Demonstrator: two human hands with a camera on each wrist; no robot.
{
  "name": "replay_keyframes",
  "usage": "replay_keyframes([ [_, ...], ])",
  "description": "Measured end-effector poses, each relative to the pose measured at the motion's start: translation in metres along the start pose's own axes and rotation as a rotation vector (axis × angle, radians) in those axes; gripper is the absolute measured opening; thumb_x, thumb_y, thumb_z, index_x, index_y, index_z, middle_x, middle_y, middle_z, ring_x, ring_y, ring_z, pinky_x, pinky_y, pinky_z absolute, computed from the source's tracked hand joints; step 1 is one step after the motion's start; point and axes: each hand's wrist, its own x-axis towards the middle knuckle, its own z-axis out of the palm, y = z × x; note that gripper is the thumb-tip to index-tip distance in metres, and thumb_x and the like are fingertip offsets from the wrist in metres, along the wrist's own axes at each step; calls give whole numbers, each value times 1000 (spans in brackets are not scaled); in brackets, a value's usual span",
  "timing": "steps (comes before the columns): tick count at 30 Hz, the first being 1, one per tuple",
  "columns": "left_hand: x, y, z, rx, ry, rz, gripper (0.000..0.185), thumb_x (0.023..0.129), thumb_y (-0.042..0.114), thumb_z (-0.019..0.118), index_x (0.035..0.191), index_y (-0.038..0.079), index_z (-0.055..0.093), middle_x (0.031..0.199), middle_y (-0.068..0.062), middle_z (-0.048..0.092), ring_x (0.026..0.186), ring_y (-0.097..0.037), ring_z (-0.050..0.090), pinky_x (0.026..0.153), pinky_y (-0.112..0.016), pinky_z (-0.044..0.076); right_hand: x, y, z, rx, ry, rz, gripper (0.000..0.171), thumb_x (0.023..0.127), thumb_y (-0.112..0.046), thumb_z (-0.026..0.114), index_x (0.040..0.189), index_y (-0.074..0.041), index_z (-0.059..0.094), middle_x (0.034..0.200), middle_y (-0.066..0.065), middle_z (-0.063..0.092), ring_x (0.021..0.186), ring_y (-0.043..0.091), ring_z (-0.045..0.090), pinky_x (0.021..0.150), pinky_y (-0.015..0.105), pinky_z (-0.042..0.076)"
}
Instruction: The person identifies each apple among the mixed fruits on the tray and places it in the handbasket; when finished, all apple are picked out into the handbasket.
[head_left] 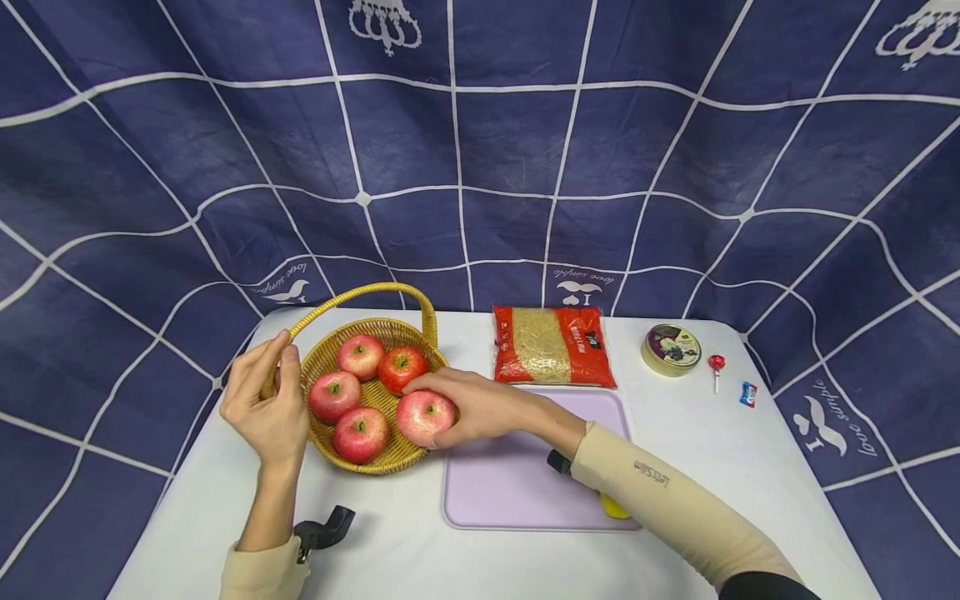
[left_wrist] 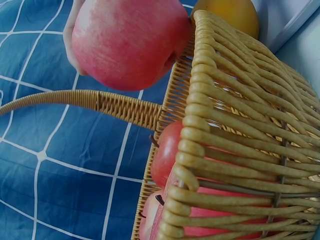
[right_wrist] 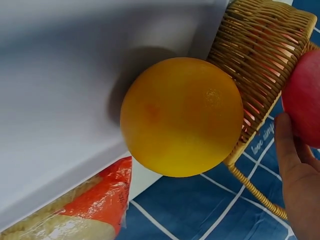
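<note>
My left hand (head_left: 268, 408) grips the handle (head_left: 360, 289) of a yellow wicker basket (head_left: 321, 354) on its left side. Several red apples (head_left: 362, 435) lie inside, stems up. With my right hand (head_left: 483, 406) I hold another red apple (head_left: 425, 417) from its right side, over the basket's right rim. In the left wrist view this held apple (left_wrist: 130, 42) shows above the rim. The right wrist view shows fingers (right_wrist: 286, 145) against the apple (right_wrist: 305, 100), which is cut off by the frame edge.
A lilac tray (head_left: 517, 500) stands right of the basket, with a round yellow-orange fruit (right_wrist: 182, 117) on it, mostly hidden under my right forearm. Behind lies a red bag of grain-like food (head_left: 553, 346). Farther right are a round tin (head_left: 671, 350), a red lollipop (head_left: 717, 364) and a small blue packet (head_left: 747, 394).
</note>
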Motion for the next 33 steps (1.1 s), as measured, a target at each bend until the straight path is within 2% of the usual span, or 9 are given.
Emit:
replay_keyframes([
  [6, 0, 1, 0, -13, 8, -1, 13, 83, -7, 73, 95, -9, 77, 89, -19, 71, 68, -6, 48, 59, -12, 33, 7, 2, 0, -29, -12, 0, 68, 78, -43, 81, 137, -36, 49, 123, -14, 52, 111, 1, 51, 96, 24, 47],
  [17, 0, 1, 0, -5, 2, -5, 13, 83, -7, 73, 96, -8, 77, 89, -16, 71, 69, -6, 48, 59, -12, 34, 18, 0, -5, -77, -89, 58, 70, 78, -48, 81, 137, -32, 47, 124, -7, 47, 109, 7, 53, 96, 25, 47],
  [22, 0, 1, 0, 4, -2, 0, 13, 83, -7, 73, 96, -8, 78, 88, -16, 72, 69, -6, 48, 59, -13, 33, 26, 1, -8, -106, -123, 59, 69, 80, -52, 79, 138, -29, 48, 124, -7, 50, 109, 8, 53, 95, 25, 47],
  [28, 0, 0, 0, -2, 2, -2, 13, 83, -7, 73, 96, -8, 78, 89, -18, 71, 70, -7, 49, 59, -13, 35, 40, 4, -9, -142, -183, 50, 63, 82, -47, 79, 135, -26, 52, 122, -7, 55, 108, 8, 53, 94, 23, 46],
  [33, -1, 0, 0, -1, 1, -5, 13, 84, -7, 73, 95, -8, 78, 89, -19, 71, 69, -6, 48, 59, -13, 34, 49, 5, -5, -185, -237, 83, 65, 82, -46, 78, 137, -21, 52, 127, -4, 57, 113, 9, 53, 95, 22, 46],
])
